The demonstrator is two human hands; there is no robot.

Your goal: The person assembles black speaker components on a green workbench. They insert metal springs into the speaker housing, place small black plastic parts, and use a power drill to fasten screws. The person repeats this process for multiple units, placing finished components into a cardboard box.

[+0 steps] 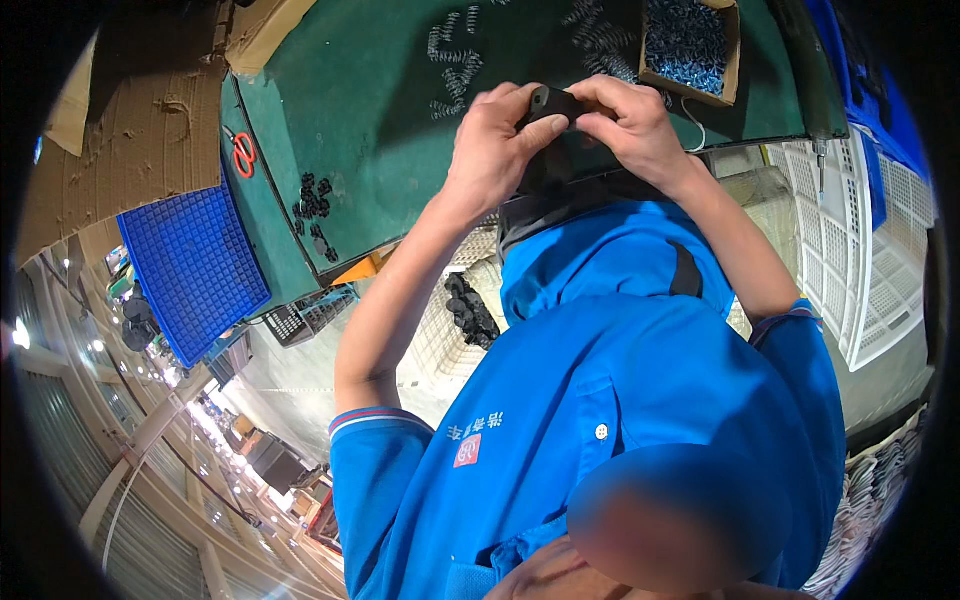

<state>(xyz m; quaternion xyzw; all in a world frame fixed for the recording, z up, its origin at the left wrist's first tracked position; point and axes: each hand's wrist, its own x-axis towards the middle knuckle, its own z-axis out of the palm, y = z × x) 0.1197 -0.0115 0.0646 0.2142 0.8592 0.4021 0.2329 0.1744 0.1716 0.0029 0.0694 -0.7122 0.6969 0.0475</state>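
Black part (556,103), upper centre of the frame, held between my two hands over the green table (370,170). The thumb and fingers of my left hand (490,145) are closed on its left end, the thumb along the lower side; the thumb and fingertips of my right hand (637,127) pinch its right end, parted only by the part itself. At top centre, loose springs (457,65) lie on the table, with more springs (600,35) to their right. An open box (733,62) of small bluish pieces (685,48) stands upper right, near my right hand. Upper left: orange-handled scissors (243,153) and, below them, a cluster of small black pieces (314,205). A blue gridded tray (195,270) occupies the left; a white crate (835,250), the right.
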